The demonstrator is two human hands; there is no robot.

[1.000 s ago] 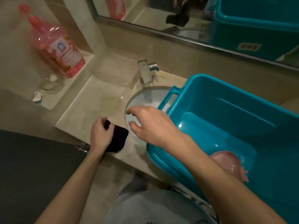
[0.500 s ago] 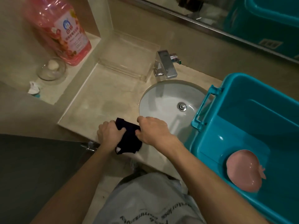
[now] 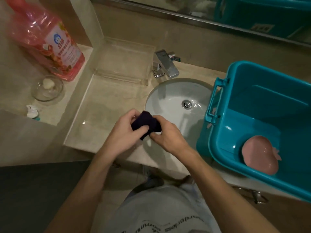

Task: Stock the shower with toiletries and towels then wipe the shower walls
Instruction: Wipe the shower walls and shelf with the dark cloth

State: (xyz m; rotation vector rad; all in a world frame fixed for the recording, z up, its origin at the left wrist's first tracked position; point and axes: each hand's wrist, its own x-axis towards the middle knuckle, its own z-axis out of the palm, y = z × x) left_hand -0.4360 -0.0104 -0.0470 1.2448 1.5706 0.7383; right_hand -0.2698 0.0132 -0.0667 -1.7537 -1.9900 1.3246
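A small dark cloth [image 3: 146,123] is bunched between both hands over the front left rim of the white sink [image 3: 170,105]. My left hand [image 3: 125,132] grips its left side with curled fingers. From the right, my right hand [image 3: 165,134] pinches the other end. A teal plastic tub [image 3: 262,105] stands on the counter to the right, with a pink dish [image 3: 260,156] lying in its bottom. A large pink bottle [image 3: 48,39] of liquid stands on the raised ledge at the upper left.
A clear tray [image 3: 124,59] lies on the beige counter [image 3: 94,115] behind the hands. The chrome tap [image 3: 165,65] stands behind the sink. A glass bowl [image 3: 47,88] holding a pale lump sits by the bottle, with a crumpled white scrap [image 3: 32,111] in front. A mirror [image 3: 218,12] runs along the back.
My right hand came from the tub's edge to the cloth and took hold of it. Both hands lifted the cloth off the counter towards the sink.
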